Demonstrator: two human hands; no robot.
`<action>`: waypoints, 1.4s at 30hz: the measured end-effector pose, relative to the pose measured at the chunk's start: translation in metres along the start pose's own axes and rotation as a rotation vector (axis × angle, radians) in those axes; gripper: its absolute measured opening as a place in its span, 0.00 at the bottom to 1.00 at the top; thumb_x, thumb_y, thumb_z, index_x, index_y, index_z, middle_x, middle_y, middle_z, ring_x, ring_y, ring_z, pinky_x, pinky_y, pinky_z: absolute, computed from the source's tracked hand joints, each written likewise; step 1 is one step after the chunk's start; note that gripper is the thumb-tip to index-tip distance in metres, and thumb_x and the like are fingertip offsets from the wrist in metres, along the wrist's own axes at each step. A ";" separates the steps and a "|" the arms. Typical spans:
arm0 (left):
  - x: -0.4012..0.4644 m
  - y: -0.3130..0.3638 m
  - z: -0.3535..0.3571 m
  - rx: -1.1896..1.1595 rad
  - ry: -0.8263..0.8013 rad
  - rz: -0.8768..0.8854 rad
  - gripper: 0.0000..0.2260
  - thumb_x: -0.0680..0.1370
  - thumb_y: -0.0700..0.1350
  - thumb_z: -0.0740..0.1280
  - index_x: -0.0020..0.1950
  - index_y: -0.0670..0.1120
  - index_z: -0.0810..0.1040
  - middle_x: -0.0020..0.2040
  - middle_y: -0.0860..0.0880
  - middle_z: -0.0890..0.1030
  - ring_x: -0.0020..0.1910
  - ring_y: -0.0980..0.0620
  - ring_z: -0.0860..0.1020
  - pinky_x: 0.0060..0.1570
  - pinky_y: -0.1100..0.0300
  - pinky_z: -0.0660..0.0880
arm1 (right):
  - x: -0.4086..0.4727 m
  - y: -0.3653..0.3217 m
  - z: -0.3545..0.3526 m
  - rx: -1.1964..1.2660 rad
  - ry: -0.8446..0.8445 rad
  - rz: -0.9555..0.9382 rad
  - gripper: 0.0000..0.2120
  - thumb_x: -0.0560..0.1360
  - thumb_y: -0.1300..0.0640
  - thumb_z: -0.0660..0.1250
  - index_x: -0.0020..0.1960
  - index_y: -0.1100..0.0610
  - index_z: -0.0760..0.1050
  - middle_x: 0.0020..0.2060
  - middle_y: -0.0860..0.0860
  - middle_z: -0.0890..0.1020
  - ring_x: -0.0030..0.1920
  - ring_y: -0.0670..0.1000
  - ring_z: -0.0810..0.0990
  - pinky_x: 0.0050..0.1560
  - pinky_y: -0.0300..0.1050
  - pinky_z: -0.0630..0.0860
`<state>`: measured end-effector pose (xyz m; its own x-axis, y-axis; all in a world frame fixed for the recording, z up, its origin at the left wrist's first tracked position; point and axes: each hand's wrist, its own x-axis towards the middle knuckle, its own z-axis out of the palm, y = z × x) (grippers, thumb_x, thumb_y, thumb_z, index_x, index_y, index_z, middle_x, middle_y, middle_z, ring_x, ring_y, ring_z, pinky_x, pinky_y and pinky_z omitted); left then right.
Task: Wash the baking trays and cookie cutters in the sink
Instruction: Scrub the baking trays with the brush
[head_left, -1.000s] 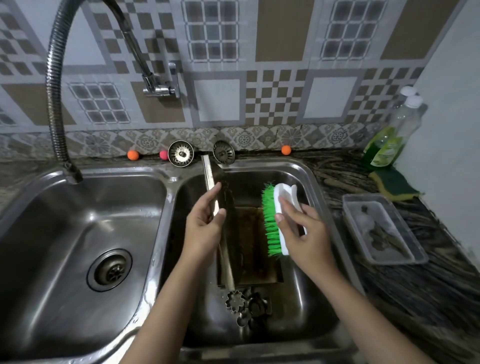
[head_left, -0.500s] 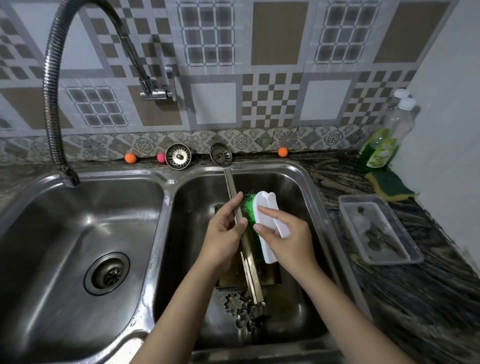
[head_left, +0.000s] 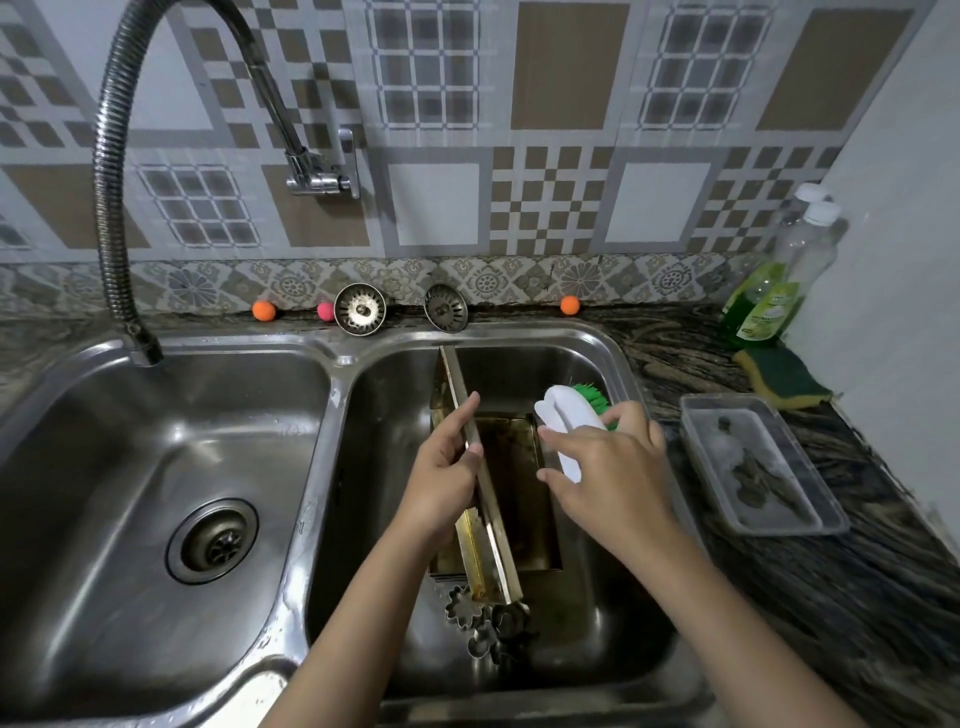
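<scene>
In the right basin of the steel double sink (head_left: 332, 395), my left hand (head_left: 441, 478) grips a metal baking tray (head_left: 485, 499) stood on its edge, thumb on its rim. Under it a second, brown-stained tray (head_left: 524, 467) lies flat on the basin floor. My right hand (head_left: 608, 467) holds a white scrub brush with green bristles (head_left: 569, 415) to the right of the upright tray, bristles facing away from it. Several flower-shaped metal cookie cutters (head_left: 483, 623) lie at the near end of the trays.
The flexible tap (head_left: 111, 208) hangs over the left basin, whose drain (head_left: 213, 540) is open. Two strainer plugs (head_left: 360, 309) lean against the back wall. On the right counter are a clear plastic container (head_left: 763, 467), a green-yellow sponge (head_left: 782, 376) and two soap bottles (head_left: 769, 296).
The left hand has tilted the upright tray back and forth. The brush went against the tray half a second ago and has since pulled away to the right, bristles now turned outward.
</scene>
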<state>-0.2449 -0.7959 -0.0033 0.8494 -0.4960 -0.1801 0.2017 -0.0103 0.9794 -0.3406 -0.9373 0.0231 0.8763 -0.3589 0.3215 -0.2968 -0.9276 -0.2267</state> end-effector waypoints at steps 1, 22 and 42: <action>0.000 -0.001 0.000 -0.001 -0.004 -0.002 0.23 0.81 0.32 0.56 0.71 0.53 0.68 0.57 0.52 0.78 0.43 0.69 0.80 0.35 0.73 0.74 | 0.003 0.002 -0.002 -0.050 -0.010 -0.031 0.19 0.65 0.48 0.77 0.55 0.45 0.82 0.42 0.49 0.83 0.51 0.53 0.71 0.47 0.47 0.67; 0.003 -0.011 0.001 -0.046 0.023 -0.079 0.25 0.81 0.35 0.58 0.63 0.66 0.72 0.65 0.48 0.76 0.61 0.49 0.76 0.53 0.51 0.79 | 0.017 0.020 -0.004 0.548 -0.138 0.125 0.14 0.74 0.63 0.68 0.54 0.47 0.82 0.53 0.47 0.82 0.52 0.46 0.80 0.50 0.38 0.76; 0.003 -0.002 -0.019 0.065 0.094 0.036 0.14 0.79 0.52 0.63 0.65 0.56 0.74 0.66 0.50 0.75 0.66 0.52 0.73 0.67 0.44 0.68 | -0.016 -0.008 0.012 1.042 -0.059 0.321 0.22 0.70 0.71 0.69 0.57 0.48 0.79 0.57 0.55 0.74 0.56 0.39 0.73 0.44 0.21 0.69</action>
<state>-0.2338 -0.7806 -0.0078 0.8980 -0.4138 -0.1498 0.1410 -0.0519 0.9886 -0.3476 -0.9227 0.0087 0.8407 -0.5370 0.0697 -0.0722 -0.2388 -0.9684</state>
